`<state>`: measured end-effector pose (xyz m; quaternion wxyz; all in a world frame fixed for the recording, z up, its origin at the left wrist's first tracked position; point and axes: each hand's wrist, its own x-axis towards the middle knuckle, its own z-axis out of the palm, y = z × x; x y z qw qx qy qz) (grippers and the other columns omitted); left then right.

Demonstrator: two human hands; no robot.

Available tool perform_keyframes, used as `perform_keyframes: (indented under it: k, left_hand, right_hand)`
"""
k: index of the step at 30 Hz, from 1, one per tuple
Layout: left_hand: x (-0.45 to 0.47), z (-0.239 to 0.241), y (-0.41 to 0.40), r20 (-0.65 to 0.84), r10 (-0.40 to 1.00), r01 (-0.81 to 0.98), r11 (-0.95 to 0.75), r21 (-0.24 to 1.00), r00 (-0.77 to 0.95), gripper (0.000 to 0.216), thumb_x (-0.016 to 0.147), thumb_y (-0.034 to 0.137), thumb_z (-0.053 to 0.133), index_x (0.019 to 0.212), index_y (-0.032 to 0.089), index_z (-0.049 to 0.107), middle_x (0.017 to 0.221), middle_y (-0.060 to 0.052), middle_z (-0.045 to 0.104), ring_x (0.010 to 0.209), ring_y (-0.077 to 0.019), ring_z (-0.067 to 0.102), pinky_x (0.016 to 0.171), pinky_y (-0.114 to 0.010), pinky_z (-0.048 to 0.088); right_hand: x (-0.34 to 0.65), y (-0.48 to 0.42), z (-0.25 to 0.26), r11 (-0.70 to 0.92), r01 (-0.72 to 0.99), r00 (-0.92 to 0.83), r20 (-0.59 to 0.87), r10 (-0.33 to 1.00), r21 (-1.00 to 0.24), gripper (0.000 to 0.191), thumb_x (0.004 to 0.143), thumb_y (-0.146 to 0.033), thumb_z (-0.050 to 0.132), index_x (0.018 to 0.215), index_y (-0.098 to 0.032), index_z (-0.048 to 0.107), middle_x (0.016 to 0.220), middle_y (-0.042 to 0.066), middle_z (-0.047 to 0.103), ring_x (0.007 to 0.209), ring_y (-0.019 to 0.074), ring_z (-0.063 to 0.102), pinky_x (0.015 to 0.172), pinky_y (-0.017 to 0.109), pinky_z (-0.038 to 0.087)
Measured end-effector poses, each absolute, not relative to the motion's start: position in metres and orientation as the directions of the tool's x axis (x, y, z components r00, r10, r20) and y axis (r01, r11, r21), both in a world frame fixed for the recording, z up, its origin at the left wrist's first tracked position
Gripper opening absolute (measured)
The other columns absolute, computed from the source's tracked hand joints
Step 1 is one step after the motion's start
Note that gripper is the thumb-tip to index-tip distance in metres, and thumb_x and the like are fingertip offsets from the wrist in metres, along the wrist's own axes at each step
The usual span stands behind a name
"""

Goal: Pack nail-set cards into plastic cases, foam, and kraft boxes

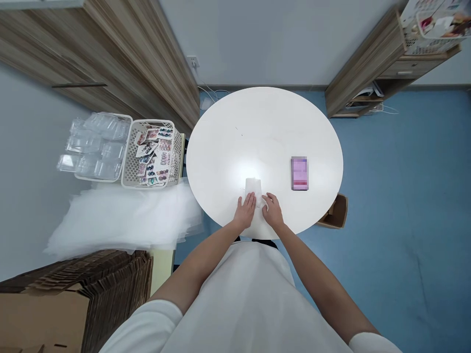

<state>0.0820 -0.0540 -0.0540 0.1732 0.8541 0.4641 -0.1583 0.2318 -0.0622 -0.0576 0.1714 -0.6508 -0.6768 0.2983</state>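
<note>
Our left hand (245,211) lies on the white wrap (253,185), fingers outstretched. Our right hand (273,211) curls beside it; we cannot tell whether its fingers grip.

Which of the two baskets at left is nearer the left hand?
The basket of colourful cards; the other basket, farther from the left hand, holds clear plastic containers.

There are two hands (244,213), one folded white piece (252,185), one table (265,125) and three baskets (177,153).

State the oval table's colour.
The oval table is white, shown best in the head view.
</note>
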Motion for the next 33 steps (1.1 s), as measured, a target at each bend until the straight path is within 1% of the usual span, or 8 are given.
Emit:
perform_keyframes:
  k: [4,7,10,13,17,22,28,33]
  left_hand:
    - [0.075,-0.051,-0.05,-0.422,0.744,0.855,-0.451,0.255,0.519,0.08,0.066,0.014,0.048,0.139,0.012,0.014,0.147,-0.012,0.006,0.134,-0.0269,-0.006,0.104,-0.052,0.007]
    - [0.065,-0.049,-0.043,-0.409,0.76,0.855,-0.376,0.358,0.505,0.08,0.065,0.018,0.054,0.137,0.018,0.02,0.146,-0.012,0.012,0.133,-0.0328,0.0,0.102,-0.053,0.01]
    - [0.058,-0.049,-0.036,-0.412,0.773,0.849,-0.296,0.437,0.482,0.077,0.064,0.019,0.058,0.134,0.024,0.025,0.145,-0.011,0.008,0.132,-0.0376,0.0,0.099,-0.054,0.016]
    - [0.058,-0.049,-0.028,-0.451,0.764,0.852,-0.24,0.465,0.461,0.071,0.065,0.023,0.059,0.13,0.025,0.03,0.145,-0.012,0.006,0.131,-0.0376,0.007,0.096,-0.053,0.022]
    - [0.059,-0.047,-0.02,-0.482,0.725,0.833,-0.23,0.503,0.491,0.066,0.064,0.025,0.061,0.125,0.022,0.035,0.144,-0.014,0.009,0.125,-0.0353,0.023,0.093,-0.048,0.03]
    - [0.048,-0.043,-0.032,-0.436,0.679,0.768,-0.306,0.562,0.59,0.069,0.061,0.022,0.059,0.125,0.016,0.035,0.139,-0.017,0.02,0.124,-0.0334,0.026,0.096,-0.045,0.03]
    - [0.035,-0.044,-0.054,-0.432,0.659,0.768,-0.379,0.516,0.616,0.083,0.061,0.019,0.055,0.135,0.017,0.018,0.138,-0.013,0.029,0.123,-0.0282,0.03,0.098,-0.04,0.028]
    - [0.045,-0.047,-0.043,-0.38,0.718,0.804,-0.445,0.395,0.583,0.063,0.067,0.019,0.055,0.126,0.021,0.035,0.134,-0.012,0.033,0.12,-0.0292,0.031,0.094,-0.04,0.029]
  right_hand:
    - [0.226,-0.062,-0.062,0.199,0.832,-0.303,-0.122,0.945,-0.518,0.05,0.076,-0.005,0.034,0.124,-0.016,0.043,0.121,0.013,0.047,0.113,0.0242,0.043,0.09,0.042,0.043]
    - [0.223,-0.059,-0.07,0.324,0.829,-0.416,-0.116,0.902,-0.456,0.056,0.076,-0.006,0.039,0.13,-0.017,0.034,0.126,0.014,0.044,0.113,0.027,0.042,0.089,0.044,0.042]
    - [0.22,-0.053,-0.076,0.346,0.839,-0.431,-0.123,0.894,-0.42,0.059,0.074,-0.011,0.051,0.13,-0.017,0.031,0.132,0.014,0.038,0.111,0.0291,0.042,0.088,0.045,0.042]
    - [0.218,-0.044,-0.077,0.333,0.853,-0.421,-0.154,0.894,-0.401,0.057,0.072,-0.013,0.057,0.125,-0.017,0.036,0.129,0.014,0.04,0.107,0.0288,0.044,0.085,0.044,0.042]
    - [0.216,-0.033,-0.073,0.338,0.86,-0.44,-0.219,0.871,-0.381,0.047,0.071,-0.012,0.057,0.116,-0.013,0.043,0.123,0.016,0.044,0.099,0.0282,0.046,0.083,0.043,0.041]
    - [0.218,-0.047,-0.063,0.396,0.822,-0.523,-0.268,0.809,-0.409,0.043,0.07,-0.01,0.05,0.113,-0.011,0.046,0.12,0.017,0.045,0.105,0.03,0.042,0.084,0.042,0.039]
    - [0.219,-0.075,-0.052,0.379,0.822,-0.527,-0.315,0.789,-0.425,0.044,0.069,-0.012,0.047,0.114,-0.013,0.047,0.122,0.015,0.045,0.097,0.0291,0.045,0.085,0.044,0.037]
    - [0.222,-0.066,-0.043,0.402,0.794,-0.563,-0.303,0.769,-0.455,0.042,0.071,-0.019,0.048,0.112,-0.011,0.048,0.114,0.015,0.048,0.092,0.0271,0.045,0.082,0.043,0.039]
